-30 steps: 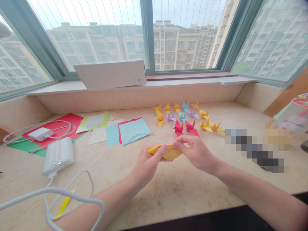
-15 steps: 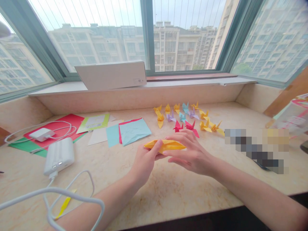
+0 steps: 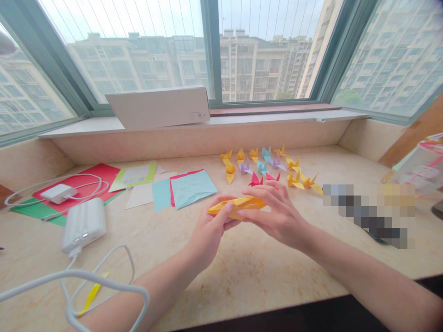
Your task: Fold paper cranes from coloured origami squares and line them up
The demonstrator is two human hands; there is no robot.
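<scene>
A folded piece of yellow origami paper (image 3: 238, 207), long and narrow with pointed ends, is held level above the stone counter. My left hand (image 3: 212, 226) pinches its left half, thumb on the near face and fingers underneath. At the paper's right half, my right hand (image 3: 280, 212) grips it between thumb and fingers; part of that end is hidden behind them. Just beyond the right fingers stand red paper cranes (image 3: 256, 179), partly covered by the hand. Several yellow paper cranes (image 3: 230, 171) sit behind them, among blue cranes (image 3: 262, 167) and purple cranes (image 3: 245, 167).
Left of my hands lie light blue paper sheets (image 3: 194, 188) and a red sheet (image 3: 100, 173). A white power bank (image 3: 85, 224) with a looping white cable (image 3: 104, 275) is at the left front. A white box (image 3: 159, 109) stands on the sill; a clear container (image 3: 422, 166) is at right.
My right hand has closed its fingers and thumb onto the right part of the yellow paper, which tilts slightly up on that side. My left hand keeps its pinch.
</scene>
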